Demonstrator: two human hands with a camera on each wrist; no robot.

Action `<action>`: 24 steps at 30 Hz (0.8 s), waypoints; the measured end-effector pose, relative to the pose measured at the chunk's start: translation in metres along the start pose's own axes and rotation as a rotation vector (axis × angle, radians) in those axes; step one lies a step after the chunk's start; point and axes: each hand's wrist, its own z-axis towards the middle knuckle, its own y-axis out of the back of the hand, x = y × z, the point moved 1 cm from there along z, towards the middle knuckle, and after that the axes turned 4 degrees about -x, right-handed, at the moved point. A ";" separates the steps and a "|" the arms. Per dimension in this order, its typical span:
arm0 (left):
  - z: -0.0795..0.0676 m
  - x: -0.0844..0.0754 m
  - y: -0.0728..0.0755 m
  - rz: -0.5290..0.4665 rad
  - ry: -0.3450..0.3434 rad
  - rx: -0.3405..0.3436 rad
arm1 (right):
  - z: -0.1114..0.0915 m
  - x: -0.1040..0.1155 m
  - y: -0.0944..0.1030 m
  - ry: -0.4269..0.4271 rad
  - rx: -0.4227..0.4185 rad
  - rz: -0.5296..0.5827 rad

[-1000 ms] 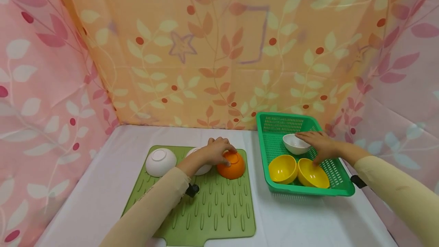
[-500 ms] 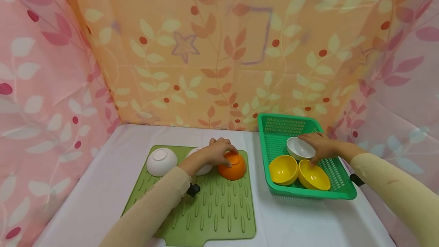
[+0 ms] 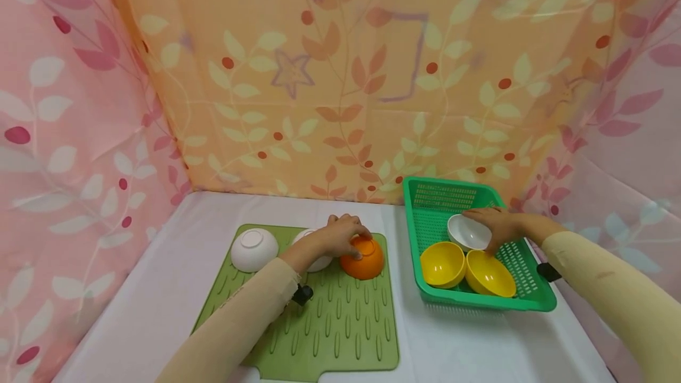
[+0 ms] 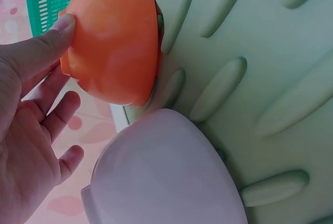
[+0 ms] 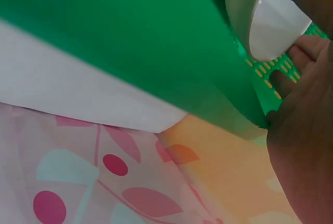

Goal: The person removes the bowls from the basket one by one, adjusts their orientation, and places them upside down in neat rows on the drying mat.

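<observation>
In the head view my left hand (image 3: pixel 340 236) pinches the raised foot of an upside-down orange bowl (image 3: pixel 366 262) on a green draining mat (image 3: pixel 330 336). The left wrist view shows the thumb (image 4: pixel 63 25) against that foot, other fingers behind it. Beside it a white bowl (image 4: pixel 166 177) lies upside down, partly hidden by my left arm in the head view. Inside a green basket (image 3: pixel 412 235), my right hand (image 3: pixel 497 226) holds the rim of a tilted white bowl (image 3: pixel 468 233). Two yellow bowls, a left one (image 3: pixel 443 265) and a right one (image 3: pixel 490 275), lie in front of it.
Another white bowl (image 3: pixel 254 250) sits upside down at the mat's far left corner. A white cloth (image 3: pixel 143 288) covers the table. Patterned curtains (image 3: pixel 340 105) rise at the back and both sides. The basket stands to the right of the mat.
The white bowl in the basket has shifted slightly toward the yellow bowls under my right hand and tilted. My left hand has stayed on the orange bowl. The head view has turned slightly.
</observation>
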 end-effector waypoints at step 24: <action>-0.001 -0.003 -0.001 -0.006 0.024 -0.010 | 0.008 0.002 0.005 0.082 -0.218 -0.019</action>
